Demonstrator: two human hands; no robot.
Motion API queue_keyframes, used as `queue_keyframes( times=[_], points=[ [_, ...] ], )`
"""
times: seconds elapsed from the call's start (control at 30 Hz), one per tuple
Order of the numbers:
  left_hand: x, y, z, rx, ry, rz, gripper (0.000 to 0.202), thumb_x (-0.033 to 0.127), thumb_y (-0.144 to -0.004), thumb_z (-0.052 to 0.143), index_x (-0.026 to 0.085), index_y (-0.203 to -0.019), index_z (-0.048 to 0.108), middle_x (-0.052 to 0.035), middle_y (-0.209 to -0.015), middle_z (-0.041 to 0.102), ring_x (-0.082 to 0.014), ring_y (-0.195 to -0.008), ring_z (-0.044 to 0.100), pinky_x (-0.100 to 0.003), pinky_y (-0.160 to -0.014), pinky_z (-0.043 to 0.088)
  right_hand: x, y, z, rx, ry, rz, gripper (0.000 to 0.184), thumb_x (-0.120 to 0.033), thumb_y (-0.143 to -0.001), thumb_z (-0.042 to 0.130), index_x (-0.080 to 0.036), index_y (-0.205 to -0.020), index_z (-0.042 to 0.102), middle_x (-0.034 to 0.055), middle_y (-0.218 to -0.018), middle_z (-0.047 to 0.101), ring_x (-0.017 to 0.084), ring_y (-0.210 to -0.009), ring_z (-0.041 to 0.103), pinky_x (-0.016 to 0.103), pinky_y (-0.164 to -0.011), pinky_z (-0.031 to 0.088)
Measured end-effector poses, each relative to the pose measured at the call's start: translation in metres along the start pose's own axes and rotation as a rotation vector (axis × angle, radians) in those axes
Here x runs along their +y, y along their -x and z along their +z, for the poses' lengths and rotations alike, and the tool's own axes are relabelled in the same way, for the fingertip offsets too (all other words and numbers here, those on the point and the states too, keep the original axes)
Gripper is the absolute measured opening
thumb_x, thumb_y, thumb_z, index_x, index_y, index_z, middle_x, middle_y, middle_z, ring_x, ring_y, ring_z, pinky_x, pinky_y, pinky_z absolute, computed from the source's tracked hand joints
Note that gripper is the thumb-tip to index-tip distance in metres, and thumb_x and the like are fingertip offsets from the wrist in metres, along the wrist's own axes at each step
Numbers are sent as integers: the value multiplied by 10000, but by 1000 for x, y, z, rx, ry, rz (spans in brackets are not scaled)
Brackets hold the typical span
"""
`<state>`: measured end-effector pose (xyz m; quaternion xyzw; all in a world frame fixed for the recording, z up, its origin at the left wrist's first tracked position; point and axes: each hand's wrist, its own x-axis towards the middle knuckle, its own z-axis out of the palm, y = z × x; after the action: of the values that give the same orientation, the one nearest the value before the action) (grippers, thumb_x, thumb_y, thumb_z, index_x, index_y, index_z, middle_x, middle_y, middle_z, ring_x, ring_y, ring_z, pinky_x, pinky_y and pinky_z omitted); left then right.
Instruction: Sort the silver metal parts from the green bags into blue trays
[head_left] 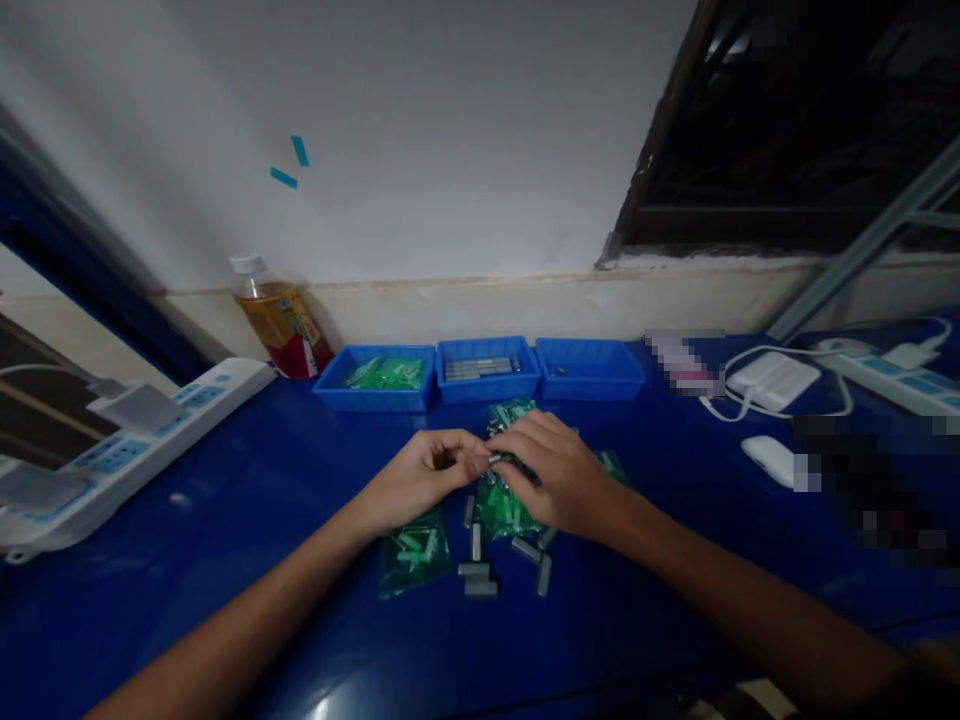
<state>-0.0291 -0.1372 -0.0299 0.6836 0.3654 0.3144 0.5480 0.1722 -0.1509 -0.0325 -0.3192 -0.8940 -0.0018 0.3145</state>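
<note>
My left hand (pixel 431 475) and my right hand (pixel 559 470) meet above the middle of the table, fingertips nearly touching. Both are closed in a pinch. Between them shows the end of a small metal piece (pixel 495 458), mostly covered by my right fingers. Clear plastic bags with green pieces lie beneath: one bag (pixel 510 508) under my right hand, another bag (pixel 415 555) below my left wrist. Several grey metal bars (pixel 481 588) are scattered on the blue table (pixel 360 640) nearer to me. What my left fingertips grip is too small to tell.
Three blue trays stand along the wall: a left tray (pixel 375 403) with green pieces, a middle tray (pixel 489 388) with metal bars, and a right tray (pixel 589 388) with a tiny item. A drink bottle (pixel 285 325), power strips (pixel 135 450) and a white charger (pixel 774 380) flank them.
</note>
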Motion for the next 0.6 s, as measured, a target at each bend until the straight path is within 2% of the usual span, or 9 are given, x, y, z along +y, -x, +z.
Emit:
queue_keyframes(
  times=[0.1,0.23,0.3,0.37,0.43,0.5,0.6],
  points=[
    [4,1,2,10,22,-16,287,403,-793,618,116,-792,636,6,-662,578,-92,-596,485,-199,-565,377,-2,-1,3,34,-31,-48,153,-209,-919,457,-156,-981,587,66,-845,622,184,-807,528,328,-743,420],
    [7,1,4,15,-56,3,310,418,-818,574,118,-762,628,0,-651,573,-100,-597,498,-206,-564,395,3,0,0,71,6,-33,140,-235,-920,471,-172,-935,596,50,-816,624,181,-785,525,325,-720,412],
    [7,1,6,69,-136,68,288,399,-839,551,121,-853,624,-13,-696,595,-108,-619,523,-215,-581,424,3,1,-1,99,28,1,158,-250,-921,474,-168,-875,601,48,-783,623,178,-756,521,326,-703,402],
    [6,3,8,150,-254,186,291,353,-835,572,128,-1020,589,-33,-795,624,-111,-651,551,-226,-614,456,2,2,0,119,21,34,193,-254,-926,463,-166,-818,597,47,-763,622,173,-735,517,326,-695,397],
    [6,5,11,196,-405,319,300,299,-823,599,143,-1078,567,-45,-860,637,-115,-692,575,-234,-662,476,1,1,0,122,-23,51,221,-244,-934,441,-168,-791,592,44,-751,618,164,-720,513,320,-693,401],
    [7,7,12,200,-531,401,187,264,-837,582,150,-984,604,-39,-833,642,-115,-711,584,-231,-687,476,-1,0,1,119,-72,65,236,-230,-939,422,-169,-783,589,40,-740,608,159,-712,511,312,-689,410],
    [10,8,14,218,-599,417,130,250,-859,541,148,-839,618,-20,-745,632,-108,-666,571,-216,-652,461,-2,0,2,132,-107,82,225,-220,-937,420,-172,-792,584,37,-733,596,159,-716,519,306,-687,421]
  ],
)
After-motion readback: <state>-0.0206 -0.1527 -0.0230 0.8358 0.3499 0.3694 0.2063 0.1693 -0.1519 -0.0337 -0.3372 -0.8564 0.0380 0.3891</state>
